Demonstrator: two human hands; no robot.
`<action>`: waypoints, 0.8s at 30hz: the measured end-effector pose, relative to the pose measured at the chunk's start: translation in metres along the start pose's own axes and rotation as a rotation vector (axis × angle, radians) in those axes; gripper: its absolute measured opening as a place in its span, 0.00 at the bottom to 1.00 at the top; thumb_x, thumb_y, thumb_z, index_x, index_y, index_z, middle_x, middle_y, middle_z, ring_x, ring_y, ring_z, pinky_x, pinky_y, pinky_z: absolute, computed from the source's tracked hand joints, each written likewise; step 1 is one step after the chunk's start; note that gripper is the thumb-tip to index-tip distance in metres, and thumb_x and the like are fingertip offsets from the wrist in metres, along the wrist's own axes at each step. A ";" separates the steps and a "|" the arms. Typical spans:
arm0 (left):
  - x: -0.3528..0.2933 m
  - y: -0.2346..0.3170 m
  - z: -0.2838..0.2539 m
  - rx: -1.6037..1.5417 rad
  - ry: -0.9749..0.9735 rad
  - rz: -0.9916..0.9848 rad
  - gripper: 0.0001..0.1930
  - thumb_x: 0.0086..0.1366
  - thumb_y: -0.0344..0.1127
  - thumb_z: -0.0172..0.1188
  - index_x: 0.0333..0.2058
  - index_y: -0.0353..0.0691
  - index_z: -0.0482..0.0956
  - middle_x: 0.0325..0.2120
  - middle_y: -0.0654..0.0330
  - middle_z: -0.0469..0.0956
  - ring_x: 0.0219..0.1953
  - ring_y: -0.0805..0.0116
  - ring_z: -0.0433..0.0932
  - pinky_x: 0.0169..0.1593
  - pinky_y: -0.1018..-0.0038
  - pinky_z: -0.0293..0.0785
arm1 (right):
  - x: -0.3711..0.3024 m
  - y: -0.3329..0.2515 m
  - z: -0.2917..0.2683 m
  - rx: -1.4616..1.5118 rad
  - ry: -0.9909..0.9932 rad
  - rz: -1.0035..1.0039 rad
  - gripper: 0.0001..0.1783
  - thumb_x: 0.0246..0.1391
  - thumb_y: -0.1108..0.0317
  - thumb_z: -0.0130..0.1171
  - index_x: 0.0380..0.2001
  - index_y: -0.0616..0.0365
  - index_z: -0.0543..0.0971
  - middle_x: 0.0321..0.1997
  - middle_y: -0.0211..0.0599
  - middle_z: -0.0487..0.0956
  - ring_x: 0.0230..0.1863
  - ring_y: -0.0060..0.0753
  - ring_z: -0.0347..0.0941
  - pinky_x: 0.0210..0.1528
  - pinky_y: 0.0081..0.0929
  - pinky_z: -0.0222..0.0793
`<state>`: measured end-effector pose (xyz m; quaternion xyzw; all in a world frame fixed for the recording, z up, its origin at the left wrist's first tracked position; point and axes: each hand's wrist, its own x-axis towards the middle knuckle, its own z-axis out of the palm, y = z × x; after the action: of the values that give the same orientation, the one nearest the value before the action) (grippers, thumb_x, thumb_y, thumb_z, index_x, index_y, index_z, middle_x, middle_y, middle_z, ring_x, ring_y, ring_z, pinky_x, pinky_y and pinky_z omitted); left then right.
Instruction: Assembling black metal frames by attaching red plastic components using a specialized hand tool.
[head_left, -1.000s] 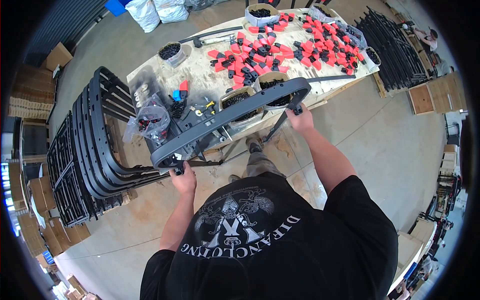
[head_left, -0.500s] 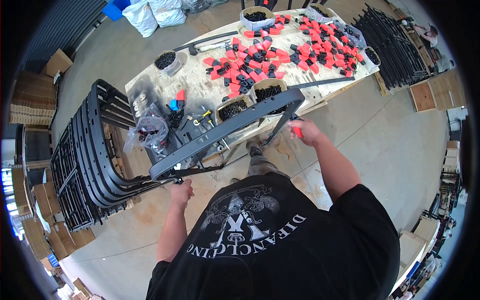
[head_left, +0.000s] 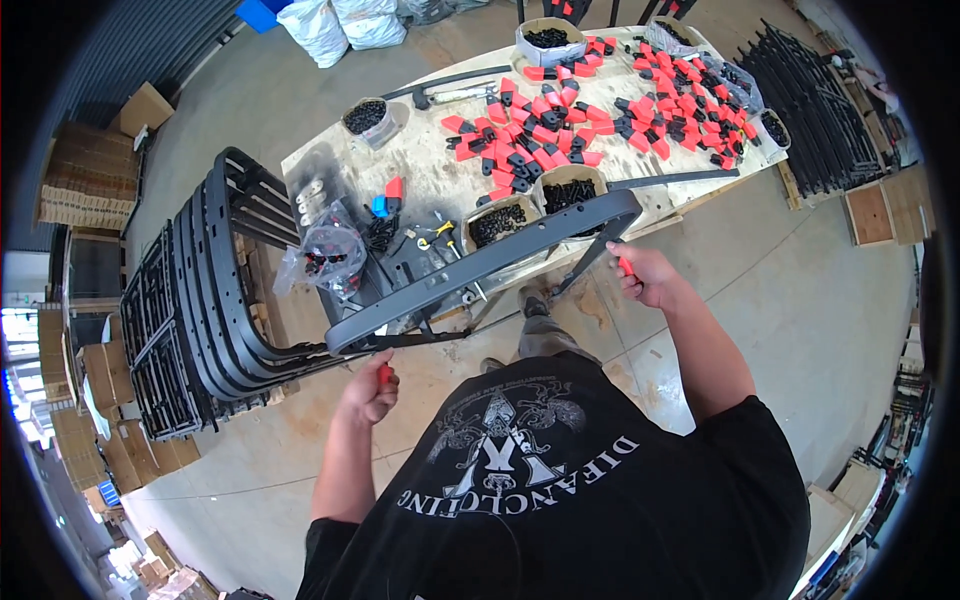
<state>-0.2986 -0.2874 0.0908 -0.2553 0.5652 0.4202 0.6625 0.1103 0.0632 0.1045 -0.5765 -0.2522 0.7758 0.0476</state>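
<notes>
A large black metal frame with rounded corners lies slantwise across the table's near edge in front of me. My left hand is closed around a red plastic piece, just nearer to me than the frame's left corner. My right hand grips another red piece, with a dark end, beside the frame's right corner. Fingers cover most of both pieces; whether either touches the frame I cannot tell. Past the frame, a heap of red and black plastic pieces covers the tabletop.
Similar black frames stand stacked at left. On the wooden table are boxes of small black parts, a plastic bag and a yellow-handled tool. Black metal racks stand at far right.
The whole view has shifted, moving the scene rightward. Against the frame, my left hand has drawn back from its left corner and the red piece shows now. My right hand has come slightly nearer to me.
</notes>
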 end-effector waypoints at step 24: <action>0.071 -0.051 -0.045 0.794 0.329 1.038 0.47 0.50 0.45 0.77 0.63 0.31 0.61 0.47 0.46 0.78 0.48 0.53 0.78 0.55 0.64 0.74 | 0.025 0.020 -0.001 -0.200 0.204 -0.172 0.15 0.54 0.61 0.70 0.30 0.53 0.72 0.23 0.26 0.68 0.17 0.19 0.59 0.16 0.22 0.50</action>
<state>-0.2787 -0.3309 0.0051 0.2518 0.8197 0.4001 0.3235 0.1073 0.0552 0.0736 -0.6306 -0.3703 0.6772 0.0815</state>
